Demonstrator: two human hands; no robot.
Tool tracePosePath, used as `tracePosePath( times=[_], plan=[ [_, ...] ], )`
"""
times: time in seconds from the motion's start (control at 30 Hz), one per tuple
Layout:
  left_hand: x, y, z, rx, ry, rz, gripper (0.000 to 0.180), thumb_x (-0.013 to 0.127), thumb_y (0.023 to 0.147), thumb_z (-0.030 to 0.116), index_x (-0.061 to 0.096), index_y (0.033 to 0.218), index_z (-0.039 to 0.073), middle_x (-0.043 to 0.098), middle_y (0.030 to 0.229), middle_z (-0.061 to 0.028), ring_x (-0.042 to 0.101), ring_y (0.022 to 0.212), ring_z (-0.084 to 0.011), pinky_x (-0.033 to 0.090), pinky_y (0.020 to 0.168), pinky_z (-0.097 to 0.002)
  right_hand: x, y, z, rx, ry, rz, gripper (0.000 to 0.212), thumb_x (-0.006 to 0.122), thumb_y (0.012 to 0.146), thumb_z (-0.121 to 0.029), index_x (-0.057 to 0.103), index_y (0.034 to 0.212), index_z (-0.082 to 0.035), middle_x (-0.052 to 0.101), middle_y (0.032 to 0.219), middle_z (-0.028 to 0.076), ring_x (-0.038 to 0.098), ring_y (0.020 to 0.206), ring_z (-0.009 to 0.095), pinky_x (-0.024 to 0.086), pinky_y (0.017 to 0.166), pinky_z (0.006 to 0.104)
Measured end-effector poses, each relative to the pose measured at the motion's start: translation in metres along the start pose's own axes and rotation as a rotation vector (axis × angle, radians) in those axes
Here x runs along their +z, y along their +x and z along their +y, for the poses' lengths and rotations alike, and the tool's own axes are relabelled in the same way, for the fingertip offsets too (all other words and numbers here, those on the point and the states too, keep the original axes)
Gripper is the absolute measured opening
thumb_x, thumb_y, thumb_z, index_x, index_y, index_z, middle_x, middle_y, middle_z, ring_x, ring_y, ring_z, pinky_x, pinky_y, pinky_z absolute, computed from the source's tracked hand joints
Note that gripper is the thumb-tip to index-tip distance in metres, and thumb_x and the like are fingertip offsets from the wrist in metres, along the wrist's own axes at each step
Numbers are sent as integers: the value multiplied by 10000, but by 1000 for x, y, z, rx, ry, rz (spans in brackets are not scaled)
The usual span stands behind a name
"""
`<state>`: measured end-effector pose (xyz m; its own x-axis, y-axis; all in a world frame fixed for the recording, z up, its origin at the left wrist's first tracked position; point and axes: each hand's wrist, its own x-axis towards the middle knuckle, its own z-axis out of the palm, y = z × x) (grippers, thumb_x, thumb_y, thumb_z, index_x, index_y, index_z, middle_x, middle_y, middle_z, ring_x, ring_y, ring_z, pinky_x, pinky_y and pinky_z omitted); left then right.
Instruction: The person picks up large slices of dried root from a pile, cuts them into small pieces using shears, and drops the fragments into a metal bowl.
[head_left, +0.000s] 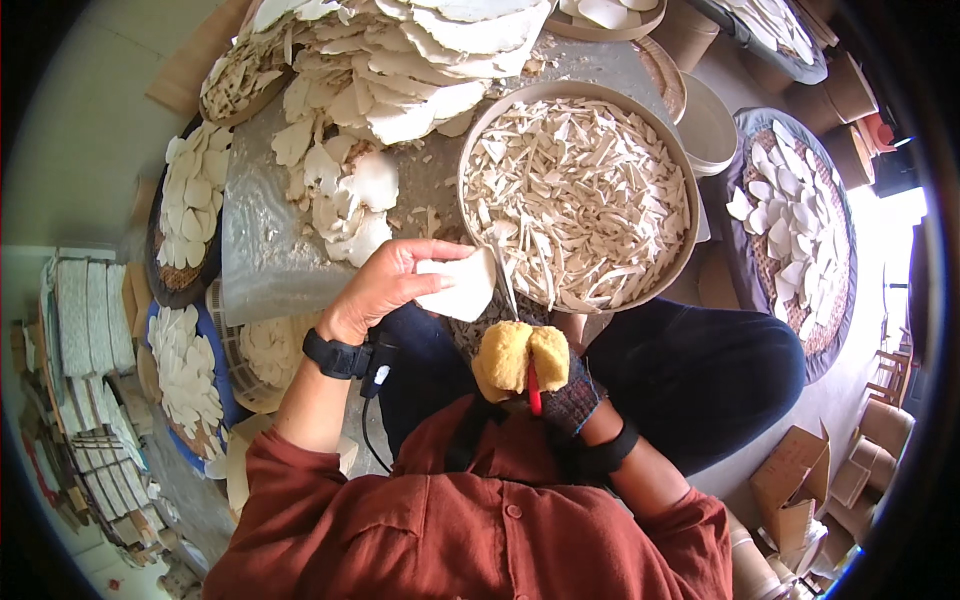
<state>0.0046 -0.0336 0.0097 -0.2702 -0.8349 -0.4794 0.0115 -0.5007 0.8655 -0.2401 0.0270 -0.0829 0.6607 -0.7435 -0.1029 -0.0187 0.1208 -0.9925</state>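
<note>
My left hand point(383, 287) pinches a thin, flat white piece point(462, 286) with a rounded outline between thumb and fingers. In my right hand point(578, 398), which wears a dark knitted glove, is a pair of scissors point(507, 280). Thick yellow foam point(507, 358) wraps its handles, and a bit of red shows below. The blades point away from me and lie against the white piece's right edge. Just beyond them stands a round tray point(580, 90) full of narrow white cut strips point(580, 200). The foam hides part of my right fingers.
A tall pile of flat white pieces point(430, 70) covers the far table, with loose ones point(345, 195) nearer. Trays of white pieces stand left point(185, 380) and right point(795, 225). An open cardboard box point(790, 480) sits lower right. A cable point(368, 430) hangs near my left wrist.
</note>
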Motion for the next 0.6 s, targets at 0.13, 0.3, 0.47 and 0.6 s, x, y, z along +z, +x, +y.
tracePosePath(
  times=[0.13,0.3,0.47,0.6],
  plan=[
    [6,5,-3,108,-20,-53,438,630,797,39,510,1217,7,632,1010,-69,612,878,-125,499,781,-255,-7,-3,4,94,-41,-3,361,587,840,-75,497,1186,-24,558,1164,113,529,1104,200,406,981,330],
    [35,13,-33,418,-321,446,507,595,805,-31,400,1269,28,623,1008,-108,608,888,-146,488,817,-270,-6,-3,-25,-137,-185,61,392,673,771,-112,534,1129,-36,603,1065,111,606,960,221,482,864,326],
    [51,20,-25,383,-289,400,499,515,872,8,329,1334,21,594,1057,-125,610,853,-139,576,683,-304,-7,-12,-33,-26,-105,57,484,695,715,-193,481,1111,-16,584,986,131,585,935,261,466,827,332],
    [53,26,-29,335,-250,329,506,520,885,58,321,1349,24,587,1092,-123,620,883,-162,571,665,-309,-7,-10,-35,14,9,115,482,680,723,-188,476,1124,-17,581,997,145,580,945,279,464,831,346]
  ],
)
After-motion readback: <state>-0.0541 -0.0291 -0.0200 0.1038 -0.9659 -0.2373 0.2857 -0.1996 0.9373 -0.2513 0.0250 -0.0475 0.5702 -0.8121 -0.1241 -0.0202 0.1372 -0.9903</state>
